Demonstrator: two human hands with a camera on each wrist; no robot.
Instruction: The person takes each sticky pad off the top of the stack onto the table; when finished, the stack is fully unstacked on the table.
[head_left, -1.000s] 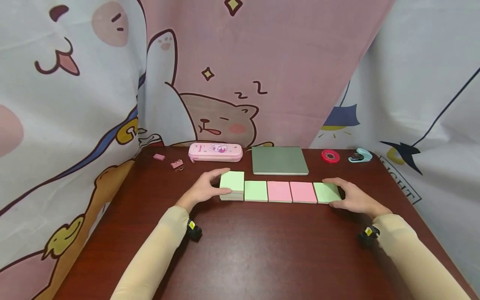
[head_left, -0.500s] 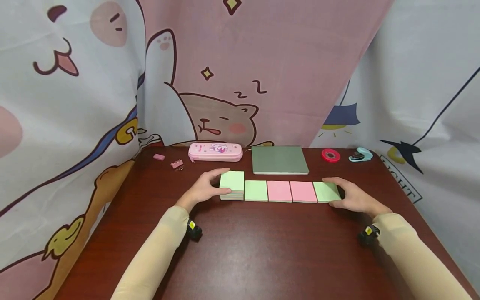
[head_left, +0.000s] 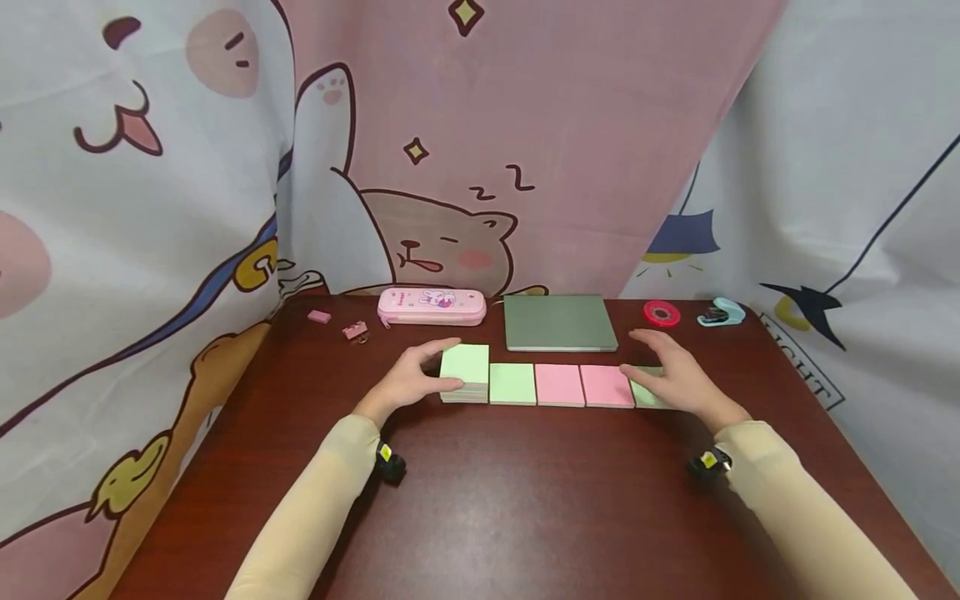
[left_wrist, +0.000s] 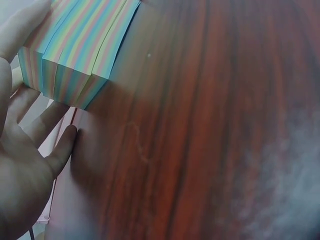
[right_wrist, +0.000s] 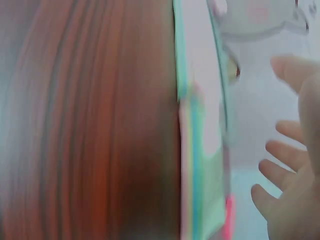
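A row of flat note pads lies across the middle of the dark wooden table (head_left: 525, 500). My left hand (head_left: 450, 364) grips the thick green-topped pad (head_left: 468, 367) at the left end, thumb on its near side and fingers on its far side. The left wrist view shows that thick pad's (left_wrist: 80, 55) striped multicolour edge between my thumb and fingers (left_wrist: 47, 130). To its right lie a green pad (head_left: 512, 383) and two pink pads (head_left: 558, 385) (head_left: 606, 386). My right hand (head_left: 647, 358) hovers with spread fingers over the right-end green pad (head_left: 647, 398), hiding most of it. The right wrist view is blurred, with straight fingers (right_wrist: 280, 165) beside the pads' edge (right_wrist: 200, 125).
Along the back edge sit a pink eraser (head_left: 318, 316), a pink binder clip (head_left: 354, 330), a pink pencil case (head_left: 431, 305), a grey-green notebook (head_left: 558, 321), a red tape roll (head_left: 661, 312) and a light blue stapler (head_left: 720, 313). Printed cloth hangs behind and at both sides.
My right hand has lifted off the table beside the right-end green pad and moved left and back, over that pad. The left hand and the thick pad have stayed put.
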